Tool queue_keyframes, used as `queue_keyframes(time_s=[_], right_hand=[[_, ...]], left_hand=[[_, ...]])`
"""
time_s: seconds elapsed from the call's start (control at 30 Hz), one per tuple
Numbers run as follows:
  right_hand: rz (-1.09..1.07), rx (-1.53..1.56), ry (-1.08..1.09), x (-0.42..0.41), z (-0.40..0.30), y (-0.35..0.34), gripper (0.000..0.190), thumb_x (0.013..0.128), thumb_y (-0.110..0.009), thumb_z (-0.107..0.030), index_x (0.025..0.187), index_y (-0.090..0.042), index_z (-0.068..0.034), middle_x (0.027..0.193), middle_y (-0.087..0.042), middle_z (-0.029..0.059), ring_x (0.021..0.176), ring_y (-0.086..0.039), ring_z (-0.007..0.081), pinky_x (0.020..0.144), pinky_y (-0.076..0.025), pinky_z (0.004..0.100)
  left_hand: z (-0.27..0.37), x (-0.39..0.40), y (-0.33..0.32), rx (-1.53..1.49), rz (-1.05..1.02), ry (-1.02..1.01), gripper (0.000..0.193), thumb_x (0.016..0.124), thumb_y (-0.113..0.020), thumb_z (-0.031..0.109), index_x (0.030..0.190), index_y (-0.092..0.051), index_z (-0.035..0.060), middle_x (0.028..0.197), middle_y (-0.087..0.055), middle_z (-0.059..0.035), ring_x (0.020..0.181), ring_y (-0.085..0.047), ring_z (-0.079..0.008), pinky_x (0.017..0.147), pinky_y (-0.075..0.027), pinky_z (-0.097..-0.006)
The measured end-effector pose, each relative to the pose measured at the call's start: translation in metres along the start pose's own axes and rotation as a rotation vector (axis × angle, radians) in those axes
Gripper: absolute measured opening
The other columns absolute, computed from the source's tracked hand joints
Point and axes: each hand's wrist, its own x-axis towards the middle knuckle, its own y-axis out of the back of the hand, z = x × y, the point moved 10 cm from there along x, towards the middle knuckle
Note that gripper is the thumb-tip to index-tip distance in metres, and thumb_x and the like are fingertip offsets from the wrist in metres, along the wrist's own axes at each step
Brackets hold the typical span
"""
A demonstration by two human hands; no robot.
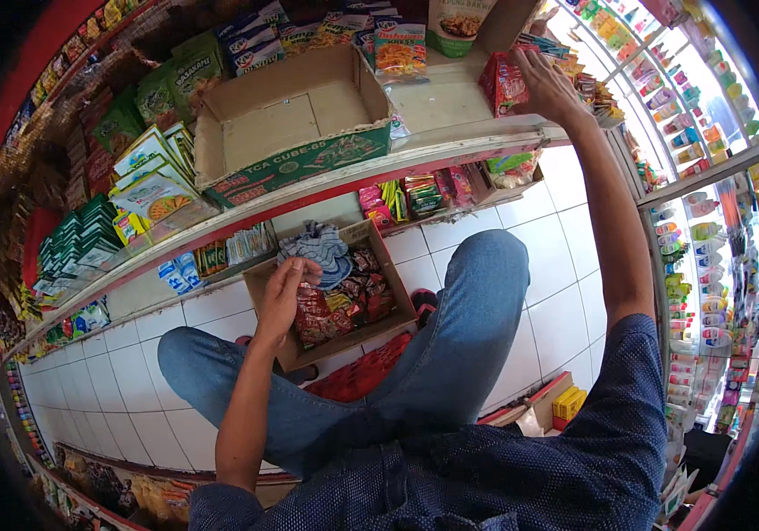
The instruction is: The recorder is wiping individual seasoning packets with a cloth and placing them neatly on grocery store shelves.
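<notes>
My right hand (545, 86) is up at the shelf, its spread fingers touching a group of red packets (504, 83) that stand near the shelf's front edge. My left hand (286, 292) hovers over a cardboard box (401, 282) on the floor, fingertips close together by a blue-grey checked cloth (321, 252). Whether it pinches the cloth cannot be told. The cloth lies on the box's rear left corner. Red sachets (326, 318) fill much of the box. Left of my right hand on the shelf is an open cardboard carton (306, 156) with a green printed front.
Green seasoning packets (81, 242) and white sachets (157, 179) line the shelf (432, 136) at left. A lower shelf holds small sachets (424, 194). My bent knees flank the floor box. Bottles (711, 279) fill racks at right; a low box (545, 398) lies behind my right side.
</notes>
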Motion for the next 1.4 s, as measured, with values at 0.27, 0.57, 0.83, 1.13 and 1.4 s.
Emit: queue_keyframes(time_s=[0.27, 0.57, 0.83, 1.13, 1.4], right_hand=[[-0.119, -0.079, -0.052, 0.01, 0.008, -0.013, 0.121, 0.061, -0.097, -0.051, 0.155, -0.036, -0.007, 0.142, -0.056, 0.0122, 0.138, -0.051, 0.0308, 0.114, -0.047, 0.0464], [-0.038, 0.071, -0.109, 0.004, 0.014, -0.012, 0.101, 0.074, -0.093, -0.033, 0.153, -0.037, -0.003, 0.14, -0.061, 0.0173, 0.128, -0.062, 0.0356, 0.104, -0.053, 0.0483], [-0.113, 0.256, -0.203, 0.005, 0.027, -0.031, 0.091, 0.077, -0.092, -0.023, 0.149, -0.039, -0.004, 0.137, -0.061, 0.0226, 0.128, -0.061, 0.0413, 0.103, -0.055, 0.052], [0.196, 0.224, -0.202, -0.008, 0.013, 0.053, 0.041, 0.091, -0.078, -0.016, 0.121, -0.053, -0.002, 0.114, -0.063, 0.0247, 0.108, -0.063, 0.0439, 0.088, -0.051, 0.0537], [-0.359, 1.123, 0.222, -0.032, -0.193, 0.186, 0.025, 0.104, -0.069, -0.022, 0.097, -0.056, -0.001, 0.082, -0.056, 0.0011, 0.084, -0.059, 0.0075, 0.075, -0.047, 0.031]], left_hand=[[0.0, -0.001, -0.002, 0.068, -0.068, -0.043, 0.038, 0.117, -0.041, 0.035, 0.114, -0.066, 0.0068, 0.11, -0.068, -0.0044, 0.102, -0.064, -0.0142, 0.091, -0.049, -0.0322], [0.001, 0.002, -0.006, 0.11, -0.102, -0.135, 0.035, 0.117, -0.044, 0.028, 0.117, -0.066, 0.0023, 0.108, -0.068, -0.006, 0.101, -0.065, -0.0154, 0.093, -0.051, -0.0328], [0.015, -0.002, -0.011, 0.155, -0.117, -0.146, 0.034, 0.117, -0.044, 0.025, 0.115, -0.064, -0.0021, 0.109, -0.068, -0.01, 0.105, -0.067, -0.0183, 0.097, -0.054, -0.0351], [-0.052, 0.017, 0.007, 0.416, -0.017, -0.14, 0.029, 0.111, -0.057, 0.031, 0.114, -0.064, 0.0021, 0.102, -0.072, -0.0142, 0.1, -0.072, -0.0305, 0.088, -0.058, -0.0425], [-0.1, 0.043, 0.037, 0.884, 0.444, -0.146, 0.068, 0.09, -0.084, 0.035, 0.134, -0.046, -0.0001, 0.112, -0.062, -0.0203, 0.105, -0.064, -0.0414, 0.082, -0.053, -0.0558]])
